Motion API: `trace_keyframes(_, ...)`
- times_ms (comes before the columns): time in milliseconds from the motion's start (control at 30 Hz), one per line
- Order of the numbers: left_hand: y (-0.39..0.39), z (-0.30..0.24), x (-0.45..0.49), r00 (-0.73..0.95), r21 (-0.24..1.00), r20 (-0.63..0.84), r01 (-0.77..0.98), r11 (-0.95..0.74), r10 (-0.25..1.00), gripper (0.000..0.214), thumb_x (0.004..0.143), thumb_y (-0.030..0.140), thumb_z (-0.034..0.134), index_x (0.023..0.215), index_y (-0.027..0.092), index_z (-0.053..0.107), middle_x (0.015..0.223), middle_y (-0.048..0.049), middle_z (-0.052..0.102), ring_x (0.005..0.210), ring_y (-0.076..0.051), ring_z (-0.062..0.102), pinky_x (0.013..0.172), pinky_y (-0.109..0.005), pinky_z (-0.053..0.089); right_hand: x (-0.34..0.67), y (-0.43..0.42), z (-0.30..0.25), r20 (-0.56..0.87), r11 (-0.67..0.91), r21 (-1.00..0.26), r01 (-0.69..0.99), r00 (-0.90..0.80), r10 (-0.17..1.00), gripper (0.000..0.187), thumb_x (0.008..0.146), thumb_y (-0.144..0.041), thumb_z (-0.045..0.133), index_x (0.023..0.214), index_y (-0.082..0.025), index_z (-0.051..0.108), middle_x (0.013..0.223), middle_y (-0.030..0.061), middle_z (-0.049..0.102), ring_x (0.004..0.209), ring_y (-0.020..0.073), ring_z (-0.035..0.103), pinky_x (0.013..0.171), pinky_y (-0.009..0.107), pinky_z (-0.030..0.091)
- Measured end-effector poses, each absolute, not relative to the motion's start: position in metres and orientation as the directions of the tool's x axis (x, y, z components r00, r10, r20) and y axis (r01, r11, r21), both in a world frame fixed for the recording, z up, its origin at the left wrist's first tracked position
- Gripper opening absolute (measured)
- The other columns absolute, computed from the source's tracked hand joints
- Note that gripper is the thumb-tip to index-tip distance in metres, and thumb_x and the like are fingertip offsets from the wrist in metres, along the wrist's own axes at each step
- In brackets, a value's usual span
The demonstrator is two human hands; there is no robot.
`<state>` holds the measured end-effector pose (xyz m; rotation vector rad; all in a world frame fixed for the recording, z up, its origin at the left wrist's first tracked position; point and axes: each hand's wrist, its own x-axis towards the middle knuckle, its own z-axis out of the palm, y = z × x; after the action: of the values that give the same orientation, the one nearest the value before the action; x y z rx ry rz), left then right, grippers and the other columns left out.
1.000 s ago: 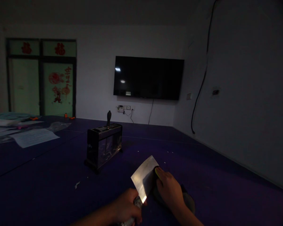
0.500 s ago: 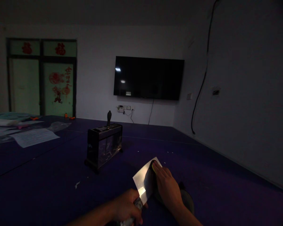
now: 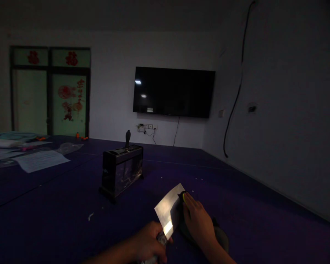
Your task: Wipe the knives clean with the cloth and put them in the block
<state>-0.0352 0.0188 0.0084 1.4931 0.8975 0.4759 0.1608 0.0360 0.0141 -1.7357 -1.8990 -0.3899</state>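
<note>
My left hand is closed round the handle of a cleaver, whose broad shiny blade points up and away from me. My right hand presses a dark wiping pad with a yellow edge against the blade's right side. Its fingers lie over the pad and partly hide it. Beneath my right forearm lies a dark greenish thing, too dim to name. Farther off to the left stands a knife block with clear sides and a dark handle sticking out of its top.
All this is on a wide purple-blue tabletop. Paper sheets and a clear plastic bag lie at the far left. White scraps dot the surface. A television hangs on the back wall; a black cable runs down the right wall.
My right hand and the pad have slid slightly right and down, toward the blade's edge, uncovering more of the blade. My left hand keeps its hold on the cleaver handle.
</note>
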Motion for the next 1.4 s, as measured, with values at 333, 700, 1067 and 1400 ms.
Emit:
trace_keyframes(333, 0.0168, 0.0137, -0.0325, 0.562, 0.954, -0.25, 0.283, 0.101, 0.789, 0.043, 0.044, 0.003, 0.063, 0.085, 0.013, 0.055, 0.046, 0.0071, 0.05, 0.036, -0.006, 0.041, 0.035, -0.015, 0.031, 0.1595, 0.0308, 0.0187, 0.593, 0.184, -0.163, 0.969, -0.053, 0.803, 0.043, 0.083, -0.038, 0.039, 0.118, -0.016, 0.051, 0.118, 0.0093, 0.054, 0.105, 0.0241, 0.05, 0.084, 0.034, 0.04)
trace_keyframes(700, 0.0181, 0.0109, -0.0338, 0.615, 0.952, -0.242, 0.3, 0.06, 0.751, 0.044, 0.042, 0.014, 0.07, 0.084, 0.013, 0.055, 0.047, 0.0064, 0.048, 0.037, -0.006, 0.04, 0.034, -0.016, 0.03, 0.1614, 0.0328, 0.0162, 0.587, 0.342, -0.17, 0.924, -0.184, 0.789, 0.056, 0.068, -0.008, 0.04, 0.121, -0.022, 0.048, 0.127, 0.0007, 0.046, 0.108, 0.017, 0.047, 0.09, 0.029, 0.038)
trace_keyframes(1067, 0.0187, 0.0178, -0.0382, 0.67, 0.944, -0.218, 0.329, -0.021, 0.71, 0.052, 0.038, 0.022, 0.076, 0.088, 0.013, 0.059, 0.054, 0.0052, 0.051, 0.044, -0.006, 0.043, 0.039, -0.015, 0.03, 0.1621, 0.0351, 0.0177, 0.69, 0.257, -0.12, 0.959, -0.106, 0.716, 0.042, 0.086, -0.027, 0.033, 0.126, -0.018, 0.041, 0.13, 0.0056, 0.043, 0.11, 0.0205, 0.045, 0.09, 0.036, 0.036)
trace_keyframes(1400, 0.0207, 0.0109, -0.0373, 0.652, 0.961, -0.208, 0.274, 0.029, 0.729, 0.048, 0.038, 0.021, 0.074, 0.083, 0.013, 0.058, 0.049, 0.0069, 0.048, 0.041, -0.005, 0.042, 0.038, -0.016, 0.031, 0.1648, 0.0378, 0.0117, 0.646, 0.176, -0.166, 0.97, -0.028, 0.763, 0.048, 0.075, -0.016, 0.038, 0.122, -0.016, 0.046, 0.124, 0.0069, 0.049, 0.111, 0.0222, 0.045, 0.087, 0.035, 0.039)
